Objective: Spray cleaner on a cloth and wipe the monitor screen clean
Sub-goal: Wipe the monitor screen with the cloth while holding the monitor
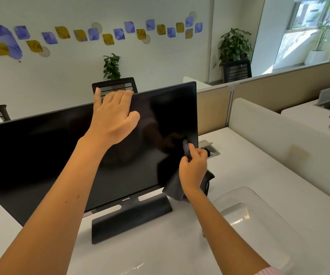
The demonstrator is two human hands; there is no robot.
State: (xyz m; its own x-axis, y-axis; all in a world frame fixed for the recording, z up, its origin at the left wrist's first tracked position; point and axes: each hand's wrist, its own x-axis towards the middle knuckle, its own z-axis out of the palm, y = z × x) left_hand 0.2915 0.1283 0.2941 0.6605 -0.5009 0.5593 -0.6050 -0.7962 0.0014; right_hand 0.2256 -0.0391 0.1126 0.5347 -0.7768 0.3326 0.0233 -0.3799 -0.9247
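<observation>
Gleaming white desk (160, 253), decorated office wall (80, 62)

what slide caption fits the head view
Left hand steadies black flat monitor; right hand wipes with dark grey cloth.

"benq" logo on monitor (41, 155) bottom bezel

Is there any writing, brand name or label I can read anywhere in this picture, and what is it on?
"BenQ": on the lower edge of the monitor, above its stand.
A small sticker at the monitor's lower edge, left of the stand: too small to read.
The coloured shapes on the wall carry no letters that I can make out.
Nothing readable on the cloth or the desk.
</observation>
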